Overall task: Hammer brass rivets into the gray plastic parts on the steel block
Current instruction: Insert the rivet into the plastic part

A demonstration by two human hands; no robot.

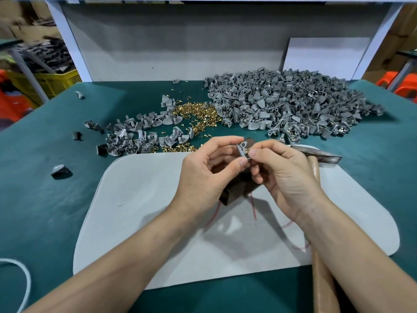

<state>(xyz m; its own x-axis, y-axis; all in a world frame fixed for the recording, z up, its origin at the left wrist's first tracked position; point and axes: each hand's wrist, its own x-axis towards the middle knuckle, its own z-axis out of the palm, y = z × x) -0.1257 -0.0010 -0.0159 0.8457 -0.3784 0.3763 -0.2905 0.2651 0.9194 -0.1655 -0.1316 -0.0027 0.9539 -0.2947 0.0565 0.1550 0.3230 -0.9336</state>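
Pinching gray part (241,149) and brass rivet (246,152) over half-hidden steel block (237,192), hammer (316,154) beside

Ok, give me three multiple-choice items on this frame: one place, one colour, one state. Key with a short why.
1. Where does the hammer lie?
A) across the mat's right side
B) on the floor
C) on the back wall

2. What colour is the table cover?
A) red
B) teal
C) yellow

3. The gray plastic part over the steel block is:
A) lying flat, untouched
B) pinched by the left hand and right hand
C) broken in two

Key: 1 A, its head sits at the mat's right edge, handle running toward the viewer. 2 B, teal shows all round the mat. 3 B, fingertips of both hands grip it above the block.
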